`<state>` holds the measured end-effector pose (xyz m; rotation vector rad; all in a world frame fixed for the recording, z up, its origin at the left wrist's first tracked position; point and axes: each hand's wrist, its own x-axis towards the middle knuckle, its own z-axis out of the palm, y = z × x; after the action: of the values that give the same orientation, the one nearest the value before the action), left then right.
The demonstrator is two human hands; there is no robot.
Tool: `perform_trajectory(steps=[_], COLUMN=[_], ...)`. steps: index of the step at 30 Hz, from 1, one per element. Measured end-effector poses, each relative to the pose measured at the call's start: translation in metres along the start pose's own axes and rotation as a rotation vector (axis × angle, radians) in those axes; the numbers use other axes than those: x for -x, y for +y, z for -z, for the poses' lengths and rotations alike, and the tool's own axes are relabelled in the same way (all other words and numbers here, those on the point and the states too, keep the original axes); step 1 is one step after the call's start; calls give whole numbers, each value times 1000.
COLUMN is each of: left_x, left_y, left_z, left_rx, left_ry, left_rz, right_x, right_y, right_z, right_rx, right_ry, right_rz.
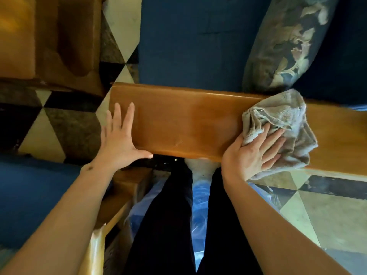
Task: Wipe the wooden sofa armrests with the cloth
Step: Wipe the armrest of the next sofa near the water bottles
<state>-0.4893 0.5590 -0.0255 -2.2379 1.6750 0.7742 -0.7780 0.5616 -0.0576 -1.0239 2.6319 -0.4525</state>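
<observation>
A broad glossy wooden sofa armrest (182, 124) runs across the middle of the view, from left to right. A crumpled grey cloth (286, 116) lies on its right part. My right hand (256, 151) presses flat on the cloth with straight, spread fingers. At the armrest's left end is my left hand (119, 139), fingers straight and spread, its thumb along the near edge. The wood between my hands is bare, with a small pale mark near the front edge.
Beyond the armrest are a blue sofa seat (188, 46) and a patterned cushion (284, 42). Another blue seat (29, 195) with a wooden armrest (111, 211) lies at the lower left. My dark-trousered legs stand on a checkered tile floor (309, 207).
</observation>
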Motion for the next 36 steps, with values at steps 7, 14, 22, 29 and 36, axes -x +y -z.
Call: perform_trajectory(steps=[7, 14, 22, 29, 36], left_x=[5, -2, -1, 7, 25], left_y=[-32, -34, -40, -45, 66], left_z=[-7, -6, -6, 12, 2], left_rx=[163, 290, 412, 336, 2], left_ry=[56, 39, 47, -23, -23], left_rz=[-26, 14, -9, -105, -283], right_x=[43, 100, 98, 11, -112], right_y=[-48, -89, -87, -68, 66], right_z=[-33, -53, -59, -46, 41], right_rx=[49, 112, 222, 210, 293], right_ry=[-8, -152, -431, -723, -501], right_rz=[14, 343, 1157, 1968, 1446])
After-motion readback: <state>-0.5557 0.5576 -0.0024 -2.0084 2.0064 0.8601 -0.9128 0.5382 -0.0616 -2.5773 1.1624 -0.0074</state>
